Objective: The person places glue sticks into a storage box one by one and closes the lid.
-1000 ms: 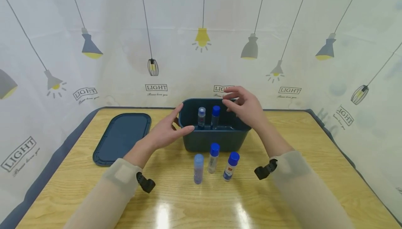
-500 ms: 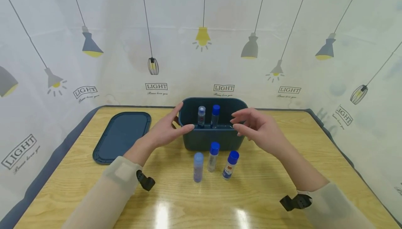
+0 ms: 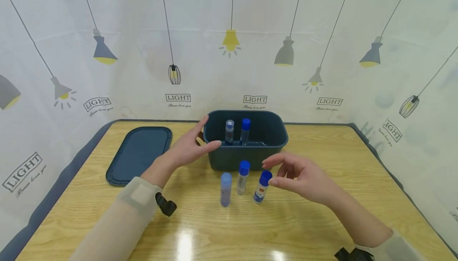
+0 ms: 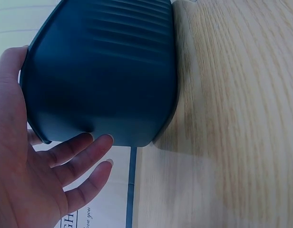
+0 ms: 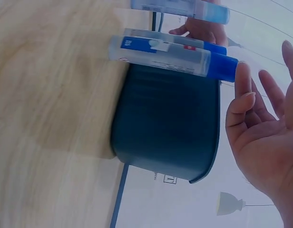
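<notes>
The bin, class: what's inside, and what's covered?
The bin holds a pale-capped tube and a blue-capped tube. Its front hides their bottoms and anything low behind it.

Head cam: above and behind my left hand [image 3: 186, 148] and right hand [image 3: 309, 175], facing forward and down; farthest off, widest, bin [image 3: 224, 158] included. Left wrist cam [image 3: 166, 205]: behind my left fingers [image 4: 89, 155], close, facing past them to the bin's end; rolled, table [image 4: 237, 118] at its right. Right wrist cam [image 3: 352, 255]: behind my right fingers [image 5: 242, 80], rolled the other way, table at its left; three sticks [image 5: 170, 58] near, by the fingertips, bin beyond. Overlap: all three share bin and left hand; head and right wrist share those sticks and right hand.
</notes>
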`<state>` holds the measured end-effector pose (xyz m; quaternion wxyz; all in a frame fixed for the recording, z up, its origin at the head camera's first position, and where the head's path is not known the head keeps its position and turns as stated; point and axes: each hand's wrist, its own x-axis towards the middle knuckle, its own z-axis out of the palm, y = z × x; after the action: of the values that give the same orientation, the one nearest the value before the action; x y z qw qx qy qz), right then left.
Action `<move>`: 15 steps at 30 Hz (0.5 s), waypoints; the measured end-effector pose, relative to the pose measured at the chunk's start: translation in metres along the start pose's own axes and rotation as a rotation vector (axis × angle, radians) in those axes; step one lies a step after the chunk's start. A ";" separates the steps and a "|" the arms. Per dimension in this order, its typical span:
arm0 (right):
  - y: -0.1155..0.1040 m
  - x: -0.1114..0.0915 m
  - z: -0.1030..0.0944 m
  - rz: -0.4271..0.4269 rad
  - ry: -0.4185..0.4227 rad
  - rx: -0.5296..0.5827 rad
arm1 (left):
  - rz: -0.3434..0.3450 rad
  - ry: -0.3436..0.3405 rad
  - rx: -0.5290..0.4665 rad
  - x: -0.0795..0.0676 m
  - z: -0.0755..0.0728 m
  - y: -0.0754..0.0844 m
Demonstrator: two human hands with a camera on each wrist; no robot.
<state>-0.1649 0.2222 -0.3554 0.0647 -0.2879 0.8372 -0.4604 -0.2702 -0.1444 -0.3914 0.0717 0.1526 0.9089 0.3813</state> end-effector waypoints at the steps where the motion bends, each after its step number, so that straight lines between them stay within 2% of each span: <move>1: 0.002 -0.001 0.001 0.006 -0.009 0.002 | 0.000 0.000 0.000 0.000 0.000 0.000; 4: 0.007 -0.004 0.004 0.022 -0.019 0.007 | 0.000 -0.002 -0.001 0.001 0.000 0.000; 8: 0.013 -0.005 0.007 0.041 0.007 0.019 | 0.001 -0.006 -0.006 0.001 0.000 -0.001; 15: 0.020 -0.003 0.010 0.031 0.026 0.041 | -0.005 -0.004 -0.004 0.001 0.000 0.000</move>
<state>-0.1675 0.2248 -0.3773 0.0669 -0.2675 0.8328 -0.4800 -0.2711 -0.1443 -0.3913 0.0747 0.1508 0.9084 0.3828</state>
